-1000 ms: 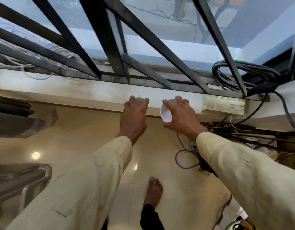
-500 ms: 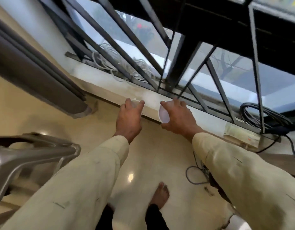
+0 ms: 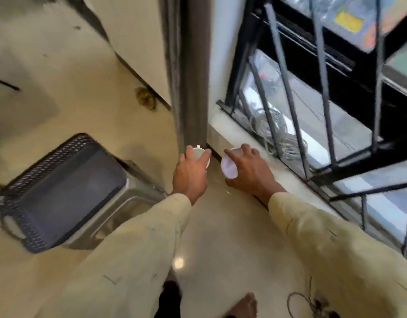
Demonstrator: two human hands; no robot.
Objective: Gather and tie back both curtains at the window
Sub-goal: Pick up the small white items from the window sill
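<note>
Fingers [image 3: 206, 154] of left hand [image 3: 190, 174] curled over a small round white cup-like object [image 3: 198, 153], thumb and index pinching its rim. Right hand [image 3: 248, 171] likewise wrapped around a second round white disc-faced object [image 3: 229, 165], pale flat face turned toward the camera, fingertips spread across its upper edge. Both hands held side by side, close but apart, in front of the pale stone window sill [image 3: 232, 134]. Cream long sleeves [image 3: 133, 249] on both arms.

Gathered dark grey-brown curtain [image 3: 190, 76] hanging as a narrow vertical column just above and behind the left hand, lower end near the sill's corner, beside the white wall. Cannot tell whether any tie is around it. No contact between hands and fabric.

Black metal window grille [image 3: 289, 88] to the right, coiled grey cable [image 3: 271, 125] lying on the sill behind its bars. Dark perforated plastic stool [image 3: 60, 187] on the glossy beige tiled floor [image 3: 211, 237] to the left. Bare foot [image 3: 246, 306] at the bottom edge.
</note>
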